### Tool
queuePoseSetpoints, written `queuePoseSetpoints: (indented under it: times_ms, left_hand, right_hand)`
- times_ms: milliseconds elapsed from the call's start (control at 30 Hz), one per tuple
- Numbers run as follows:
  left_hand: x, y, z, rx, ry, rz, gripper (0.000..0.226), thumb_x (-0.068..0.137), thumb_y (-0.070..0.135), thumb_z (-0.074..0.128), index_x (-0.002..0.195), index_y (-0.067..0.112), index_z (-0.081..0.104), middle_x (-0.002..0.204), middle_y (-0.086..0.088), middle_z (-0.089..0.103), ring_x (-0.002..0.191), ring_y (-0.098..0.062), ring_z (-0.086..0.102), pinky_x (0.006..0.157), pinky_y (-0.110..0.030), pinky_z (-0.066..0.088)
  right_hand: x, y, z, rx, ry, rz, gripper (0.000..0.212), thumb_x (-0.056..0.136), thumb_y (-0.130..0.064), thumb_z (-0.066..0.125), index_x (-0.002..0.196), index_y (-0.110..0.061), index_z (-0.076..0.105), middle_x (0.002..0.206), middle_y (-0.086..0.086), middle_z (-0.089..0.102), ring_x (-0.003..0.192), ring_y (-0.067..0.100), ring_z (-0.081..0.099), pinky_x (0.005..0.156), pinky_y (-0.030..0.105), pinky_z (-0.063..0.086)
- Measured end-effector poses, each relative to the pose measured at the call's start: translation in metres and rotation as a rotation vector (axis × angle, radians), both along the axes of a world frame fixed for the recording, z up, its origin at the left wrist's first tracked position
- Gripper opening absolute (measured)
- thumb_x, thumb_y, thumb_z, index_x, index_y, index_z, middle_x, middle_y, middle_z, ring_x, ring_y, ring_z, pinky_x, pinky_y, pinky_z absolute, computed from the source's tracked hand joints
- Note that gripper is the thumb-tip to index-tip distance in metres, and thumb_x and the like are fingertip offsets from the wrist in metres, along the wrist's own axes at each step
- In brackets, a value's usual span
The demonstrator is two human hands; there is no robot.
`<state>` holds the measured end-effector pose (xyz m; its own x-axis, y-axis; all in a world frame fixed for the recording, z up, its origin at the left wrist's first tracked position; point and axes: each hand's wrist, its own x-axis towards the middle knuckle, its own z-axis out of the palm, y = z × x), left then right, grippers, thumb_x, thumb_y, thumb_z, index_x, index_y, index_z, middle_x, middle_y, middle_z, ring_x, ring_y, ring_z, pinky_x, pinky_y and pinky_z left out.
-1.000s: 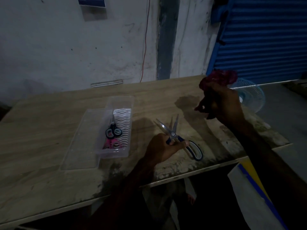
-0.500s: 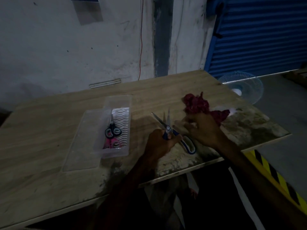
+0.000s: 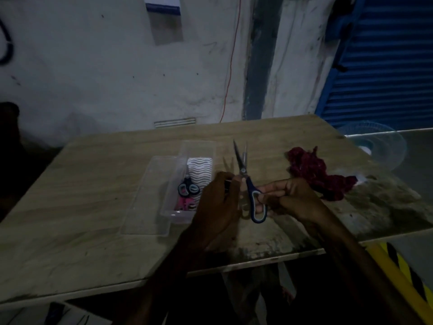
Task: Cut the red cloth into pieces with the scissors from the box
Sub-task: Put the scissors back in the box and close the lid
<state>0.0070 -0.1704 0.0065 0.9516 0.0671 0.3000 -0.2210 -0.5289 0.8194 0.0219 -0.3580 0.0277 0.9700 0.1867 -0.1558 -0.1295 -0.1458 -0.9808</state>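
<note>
While the scissors are pinched by left fingers and threaded by right fingers, a dropped or pricking blade is risked; the red cloth lies right of them on the worktop.

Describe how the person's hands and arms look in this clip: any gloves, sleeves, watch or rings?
Both hands, the left hand and the right hand, are bare, with no gloves. Both forearms are bare as far as the frame shows; no sleeve edge is in view. No watch, bracelet or ring can be made out, though the dim light hides fine detail.
</note>
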Motion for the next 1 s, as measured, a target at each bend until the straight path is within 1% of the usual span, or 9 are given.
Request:
queuePoseSetpoints:
  times_ms: [133,267,333,433,567,700,767,867,1000]
  left_hand:
    - [-0.009,0.036,0.008,0.047,-0.073,0.037,0.016,0.097,0.020,0.068,0.107,0.014,0.078,0.095,0.003,0.075,0.073,0.011,0.063,0.067,-0.001,0.044]
    - [-0.018,0.047,0.013,0.211,-0.277,0.158,0.011,0.086,0.014,0.074,0.094,0.011,0.082,0.079,-0.006,0.077,0.092,-0.005,0.061,0.070,-0.004,0.039]
    - [-0.019,0.054,0.018,0.225,-0.348,0.177,0.011,0.084,0.015,0.071,0.087,0.013,0.082,0.073,-0.004,0.075,0.086,-0.010,0.061,0.065,-0.011,0.040]
    - [-0.013,0.081,0.020,0.243,-0.223,0.189,0.032,0.095,0.038,0.060,0.075,0.018,0.076,0.071,0.001,0.074,0.066,-0.009,0.067,0.066,-0.026,0.053]
    - [0.000,0.120,-0.017,0.453,-0.042,0.476,0.060,0.087,0.059,0.045,0.108,0.011,0.074,0.096,-0.013,0.073,0.093,-0.035,0.068,0.082,-0.043,0.053]
    - [0.005,0.125,-0.023,0.543,0.281,0.465,0.042,0.086,0.043,0.071,0.113,0.011,0.064,0.118,-0.014,0.064,0.111,-0.038,0.062,0.088,-0.042,0.049]
    - [0.008,0.121,-0.019,0.544,0.238,0.473,0.034,0.086,0.037,0.070,0.105,0.009,0.066,0.112,-0.015,0.065,0.106,-0.038,0.063,0.084,-0.040,0.049]
    - [0.010,0.106,-0.018,0.481,0.123,0.454,0.025,0.083,0.035,0.070,0.078,0.010,0.066,0.085,-0.015,0.069,0.086,-0.036,0.068,0.075,-0.041,0.052]
    - [0.012,0.074,-0.026,0.398,0.117,0.419,0.036,0.083,0.043,0.069,0.070,0.008,0.066,0.070,-0.012,0.068,0.072,-0.031,0.069,0.064,-0.038,0.052]
  right_hand:
    - [0.002,0.019,0.016,0.018,0.023,-0.069,0.013,0.085,0.006,0.073,0.098,0.008,0.071,0.067,0.010,0.076,0.055,0.015,0.073,0.046,0.021,0.055]
    - [0.003,0.057,0.023,0.016,0.072,-0.106,0.007,0.083,0.006,0.076,0.089,0.009,0.072,0.072,0.019,0.074,0.056,0.023,0.071,0.046,0.026,0.058]
    - [0.004,0.071,0.025,0.010,0.069,-0.108,0.003,0.083,0.005,0.076,0.084,0.006,0.074,0.073,0.021,0.074,0.057,0.025,0.070,0.046,0.026,0.057]
    - [0.005,0.082,0.026,0.056,0.101,-0.054,0.010,0.083,0.008,0.072,0.078,0.000,0.073,0.064,0.011,0.074,0.052,0.018,0.071,0.048,0.025,0.057]
    - [0.006,0.081,0.025,0.002,0.077,-0.060,0.010,0.084,0.008,0.072,0.079,-0.001,0.072,0.066,0.013,0.073,0.050,0.016,0.070,0.049,0.027,0.059]
    - [0.004,0.076,0.020,-0.015,0.096,-0.070,0.005,0.084,0.008,0.072,0.084,0.003,0.072,0.064,0.011,0.074,0.051,0.017,0.070,0.052,0.029,0.061]
    - [0.000,0.072,0.019,0.002,0.105,-0.058,0.008,0.085,0.010,0.069,0.083,0.003,0.071,0.062,0.011,0.073,0.050,0.016,0.070,0.050,0.027,0.060]
    - [-0.003,0.062,0.019,0.039,0.097,-0.051,0.004,0.087,0.011,0.067,0.089,0.009,0.069,0.063,0.013,0.073,0.050,0.016,0.070,0.046,0.023,0.056]
    - [0.002,0.047,0.024,0.001,0.057,-0.081,0.005,0.087,0.008,0.068,0.090,0.008,0.071,0.066,0.016,0.074,0.053,0.018,0.071,0.046,0.021,0.054]
